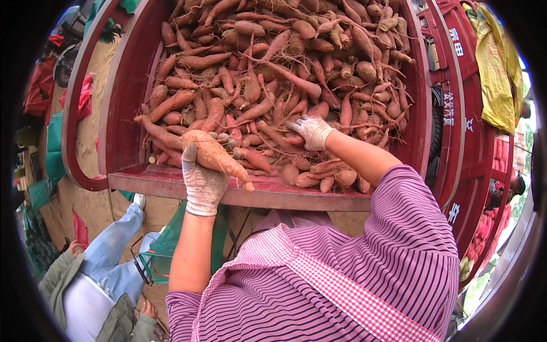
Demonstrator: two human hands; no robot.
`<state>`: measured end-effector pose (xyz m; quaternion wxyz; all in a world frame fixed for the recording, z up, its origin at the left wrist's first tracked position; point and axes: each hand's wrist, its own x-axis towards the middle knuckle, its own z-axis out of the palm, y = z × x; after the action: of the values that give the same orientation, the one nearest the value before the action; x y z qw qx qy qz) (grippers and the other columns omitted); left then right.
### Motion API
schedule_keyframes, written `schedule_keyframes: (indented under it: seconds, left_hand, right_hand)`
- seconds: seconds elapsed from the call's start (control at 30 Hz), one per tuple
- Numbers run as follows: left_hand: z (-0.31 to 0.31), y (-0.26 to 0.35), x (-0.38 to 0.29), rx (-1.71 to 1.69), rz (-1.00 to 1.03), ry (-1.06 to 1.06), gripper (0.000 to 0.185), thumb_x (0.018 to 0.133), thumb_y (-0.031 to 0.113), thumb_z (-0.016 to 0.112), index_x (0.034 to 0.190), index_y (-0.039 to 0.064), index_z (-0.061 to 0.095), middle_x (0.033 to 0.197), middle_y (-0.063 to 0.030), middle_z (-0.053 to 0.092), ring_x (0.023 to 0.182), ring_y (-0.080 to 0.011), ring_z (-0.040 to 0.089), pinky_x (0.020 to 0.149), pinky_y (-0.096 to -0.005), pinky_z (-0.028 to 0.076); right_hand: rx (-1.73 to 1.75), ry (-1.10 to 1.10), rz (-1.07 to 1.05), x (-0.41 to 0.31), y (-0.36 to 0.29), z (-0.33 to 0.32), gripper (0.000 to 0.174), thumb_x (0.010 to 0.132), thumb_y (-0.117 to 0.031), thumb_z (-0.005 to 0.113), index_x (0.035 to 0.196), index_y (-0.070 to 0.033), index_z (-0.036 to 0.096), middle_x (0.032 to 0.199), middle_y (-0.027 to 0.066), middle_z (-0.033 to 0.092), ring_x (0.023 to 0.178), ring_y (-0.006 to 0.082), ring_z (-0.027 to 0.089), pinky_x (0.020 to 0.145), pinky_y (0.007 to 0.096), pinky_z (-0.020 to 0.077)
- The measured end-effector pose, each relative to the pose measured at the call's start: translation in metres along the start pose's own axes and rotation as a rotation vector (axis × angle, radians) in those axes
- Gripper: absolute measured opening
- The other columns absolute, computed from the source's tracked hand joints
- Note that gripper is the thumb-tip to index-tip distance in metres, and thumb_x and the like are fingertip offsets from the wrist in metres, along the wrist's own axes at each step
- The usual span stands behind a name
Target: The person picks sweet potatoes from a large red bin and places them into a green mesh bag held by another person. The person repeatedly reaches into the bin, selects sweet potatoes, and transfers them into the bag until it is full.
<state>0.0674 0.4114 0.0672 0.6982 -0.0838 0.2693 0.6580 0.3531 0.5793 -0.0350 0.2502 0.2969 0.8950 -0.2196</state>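
A heap of reddish sweet potatoes point(256, 85) with thin roots fills a red metal truck bed point(295, 201). My left hand point(205, 179), in a striped knit work glove, holds one large, pale orange sweet potato point(213, 154) above the near edge of the bed, its thumb on the upper side. My right hand point(314, 132), in a similar glove, reaches into the heap and touches sweet potatoes in the middle; its fingertips are partly among them, and whether it grips one cannot be told.
Red rails point(85, 107) stand at the bed's sides. Below left is another person in jeans point(111, 256), beside a green mesh bag on a metal frame point(160, 258). A yellow sack point(495, 72) hangs on a red vehicle at right.
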Motion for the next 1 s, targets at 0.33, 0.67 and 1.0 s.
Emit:
schedule_keyframes:
  seconds: [0.33,0.67,1.0]
  left_hand:
    - [0.015,-0.015,-0.014,0.102,-0.062,-0.103,0.087,0.078,0.066,0.07,0.124,-0.006,0.058,0.156,-0.0231,0.036,0.144,-0.0368,0.036,0.121,-0.0555,0.025]
    - [0.046,0.033,-0.016,0.798,0.07,-0.514,0.098,0.065,0.058,0.084,0.136,0.0,0.048,0.118,-0.0092,0.059,0.102,-0.0224,0.06,0.092,-0.0368,0.052]
    - [-0.187,0.088,-0.344,0.477,0.475,0.13,0.088,0.085,0.064,0.064,0.143,0.004,0.04,0.144,-0.0147,0.045,0.134,-0.033,0.043,0.115,-0.0486,0.032]
  right_hand:
    - [1.422,0.548,-0.045,-0.095,-0.026,-0.113,0.048,0.073,-0.004,0.077,0.118,-0.002,0.061,0.1,0.0042,0.063,0.1,0.016,0.06,0.094,0.0321,0.049]
    - [1.987,0.128,-0.584,-0.049,-0.093,-0.207,0.084,0.08,-0.016,0.065,0.153,-0.005,0.025,0.133,0.0143,0.057,0.123,0.0273,0.056,0.1,0.0439,0.0508]
    - [1.793,0.217,0.382,-0.052,-0.043,-0.047,0.041,0.079,-0.009,0.074,0.116,-0.004,0.057,0.09,0.0098,0.065,0.069,0.0225,0.065,0.059,0.0364,0.0553]
